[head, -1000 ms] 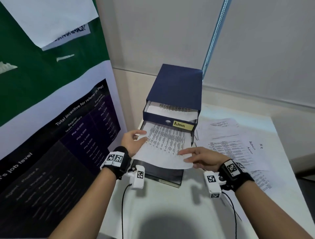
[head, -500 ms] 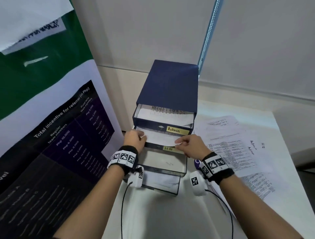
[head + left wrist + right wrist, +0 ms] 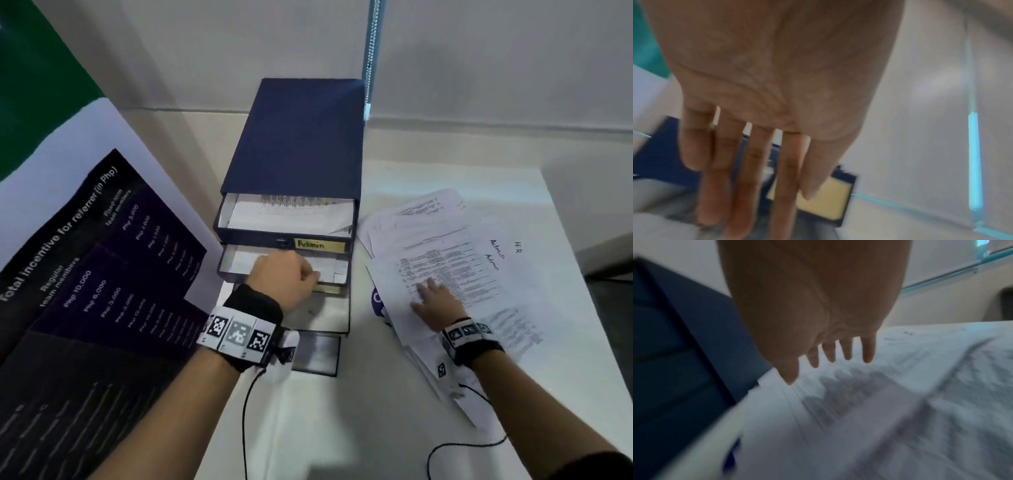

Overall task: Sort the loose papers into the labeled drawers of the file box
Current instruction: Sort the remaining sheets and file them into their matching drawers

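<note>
Two hands are working at the white table (image 3: pixel 342 428): the left hand (image 3: pixel 286 275) is sitting over the second drawer (image 3: pixel 339 274) of the blue file box (image 3: pixel 298 137) at the back edge, fingers (image 3: pixel 748 186) straight, holding nothing; the right hand (image 3: pixel 433 301) is lying flat, fingers spread, on the loose papers (image 3: pixel 462 246) toward the right edge.

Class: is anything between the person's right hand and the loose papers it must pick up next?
Nothing visible. The right hand lies open, fingers spread flat on the top printed white sheet of the loose paper pile on the white table, beside the navy blue file box.
</note>
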